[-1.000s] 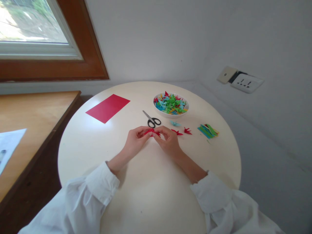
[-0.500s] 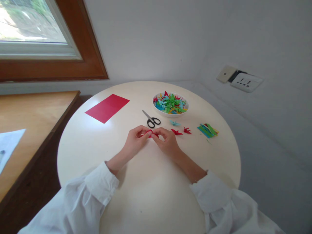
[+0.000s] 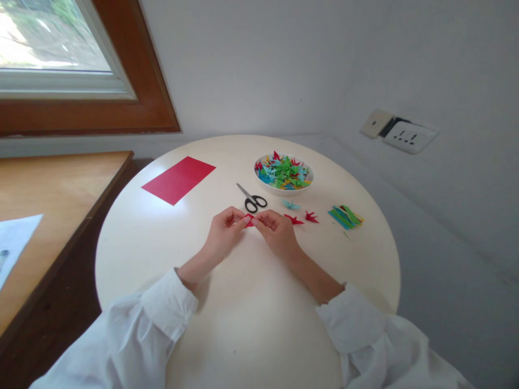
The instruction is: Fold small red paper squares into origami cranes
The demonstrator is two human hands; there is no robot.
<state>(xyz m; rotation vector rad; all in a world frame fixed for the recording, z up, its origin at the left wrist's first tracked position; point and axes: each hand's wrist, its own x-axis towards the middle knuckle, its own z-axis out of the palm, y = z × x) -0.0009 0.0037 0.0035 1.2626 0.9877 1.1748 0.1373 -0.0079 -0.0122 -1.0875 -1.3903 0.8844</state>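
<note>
My left hand (image 3: 224, 233) and my right hand (image 3: 277, 233) meet over the middle of the round cream table (image 3: 170, 259). Both pinch one small folded piece of red paper (image 3: 248, 220) between their fingertips; most of it is hidden by the fingers. Black-handled scissors (image 3: 252, 198) lie just beyond my hands. To the right of my right hand rest two small red folded cranes (image 3: 302, 218) and a light blue one (image 3: 291, 205).
A white bowl (image 3: 284, 174) heaped with coloured paper cranes stands at the back. A red paper sheet (image 3: 178, 179) lies at the back left, a stack of coloured paper strips (image 3: 346, 216) at the right. A wooden desk (image 3: 44, 205) adjoins the table's left side.
The red paper between my fingers shows smaller than before, and my fingertips have drawn closer together over it. The hands have stayed in the same place.
</note>
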